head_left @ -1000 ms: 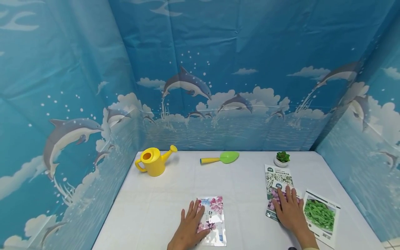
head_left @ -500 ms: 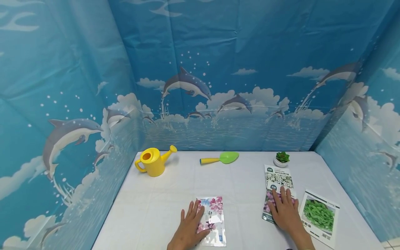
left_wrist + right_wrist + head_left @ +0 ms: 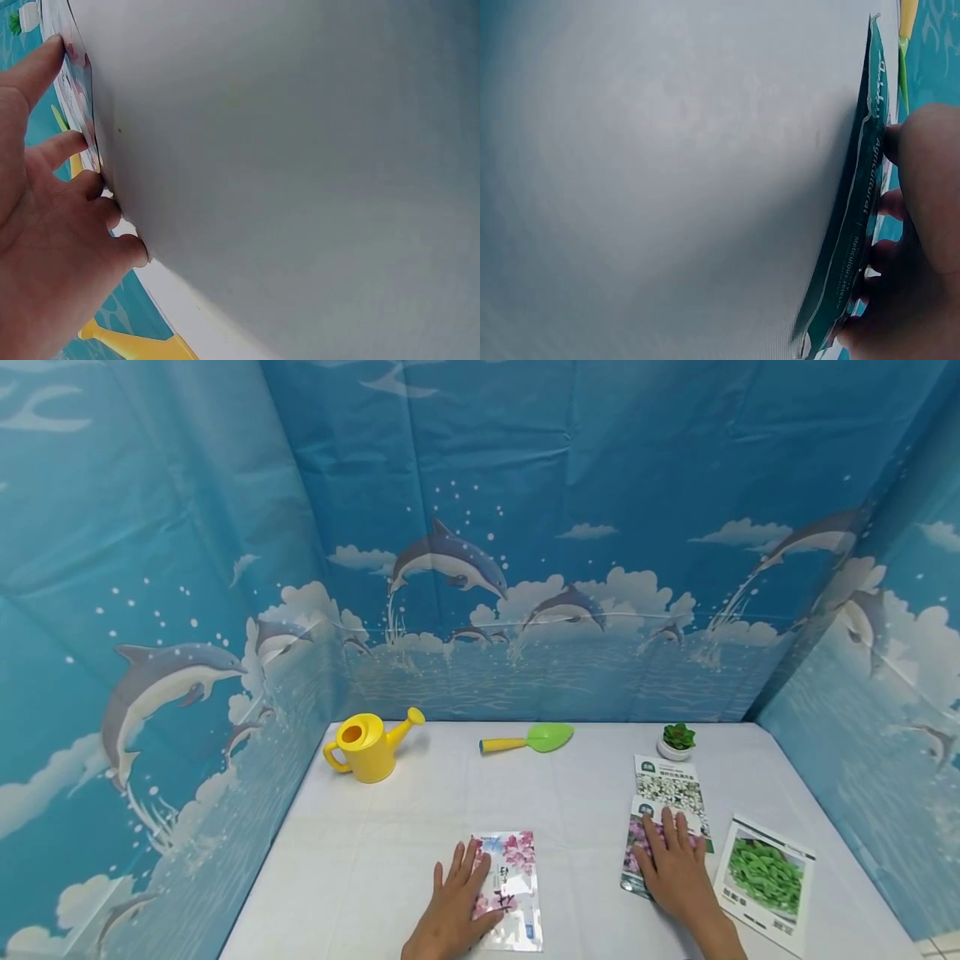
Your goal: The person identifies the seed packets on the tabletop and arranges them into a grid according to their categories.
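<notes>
In the head view my left hand rests with spread fingers on the left side of a pink-blossom packet lying flat. My right hand presses with straight fingers on a purple-flower seed packet, its palm and fingers hiding much of the print. Beneath that one, partly covered, lies a white-flower seed packet. The right wrist view shows the purple packet's dark green edge low on the tabletop, fingertips on its upper face. A packet picturing green leaves lies just right of the right hand.
A yellow watering can stands at the back left of the white table. A toy trowel with green blade lies at the back middle. The small potted succulent is behind the white-flower packet. Dolphin-print curtains enclose three sides.
My right hand has slid the purple-flower packet to the left, uncovering more of the white-flower packet underneath. My left hand has stayed where it was.
</notes>
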`<state>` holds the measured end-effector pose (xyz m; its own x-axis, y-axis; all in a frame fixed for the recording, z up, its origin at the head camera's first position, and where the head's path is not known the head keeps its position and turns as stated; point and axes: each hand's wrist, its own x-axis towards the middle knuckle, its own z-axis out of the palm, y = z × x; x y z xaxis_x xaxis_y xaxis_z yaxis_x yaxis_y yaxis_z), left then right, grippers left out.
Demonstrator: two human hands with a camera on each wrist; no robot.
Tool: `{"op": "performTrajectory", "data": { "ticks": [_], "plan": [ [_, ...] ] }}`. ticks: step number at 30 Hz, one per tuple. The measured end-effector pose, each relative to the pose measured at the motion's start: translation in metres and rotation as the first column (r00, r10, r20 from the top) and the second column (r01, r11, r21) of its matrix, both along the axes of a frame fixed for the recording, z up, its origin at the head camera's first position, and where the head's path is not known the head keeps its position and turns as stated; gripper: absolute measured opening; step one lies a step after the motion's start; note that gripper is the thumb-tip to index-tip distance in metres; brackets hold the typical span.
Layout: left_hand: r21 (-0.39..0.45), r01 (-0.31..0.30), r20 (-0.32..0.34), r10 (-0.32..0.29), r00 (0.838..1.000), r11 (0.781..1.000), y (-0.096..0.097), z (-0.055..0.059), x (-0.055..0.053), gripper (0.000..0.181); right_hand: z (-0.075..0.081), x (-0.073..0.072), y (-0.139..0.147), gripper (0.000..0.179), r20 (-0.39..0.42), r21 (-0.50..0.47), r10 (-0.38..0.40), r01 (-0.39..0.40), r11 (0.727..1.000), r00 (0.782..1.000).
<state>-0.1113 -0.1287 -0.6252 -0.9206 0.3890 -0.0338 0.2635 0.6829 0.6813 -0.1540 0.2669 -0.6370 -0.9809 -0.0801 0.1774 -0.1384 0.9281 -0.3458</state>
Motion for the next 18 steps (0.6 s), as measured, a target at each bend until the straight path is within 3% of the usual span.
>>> {"op": "performTrajectory", "data": {
  "ticks": [5, 12, 18],
  "plan": [
    [-0.066, -0.015, 0.023, 0.016, 1.000, 0.998, 0.002, 0.006, 0.000, 0.089, 0.000, 0.000, -0.002, 0.063, 0.043, 0.008, 0.006, -0.006, 1.000, 0.999],
    [-0.012, -0.003, -0.001, 0.003, 1.000, 1.000, 0.001, 0.001, 0.001, 0.089, -0.001, 0.000, -0.006, 0.063, 0.040, -0.002, 0.025, -0.025, 1.000, 0.999],
    [-0.075, -0.008, 0.021, 0.009, 1.000, 0.997, 0.003, 0.006, -0.001, 0.090, 0.002, 0.003, -0.013, 0.062, 0.031, -0.007, 0.053, -0.053, 0.999, 0.998]
  ]
}}
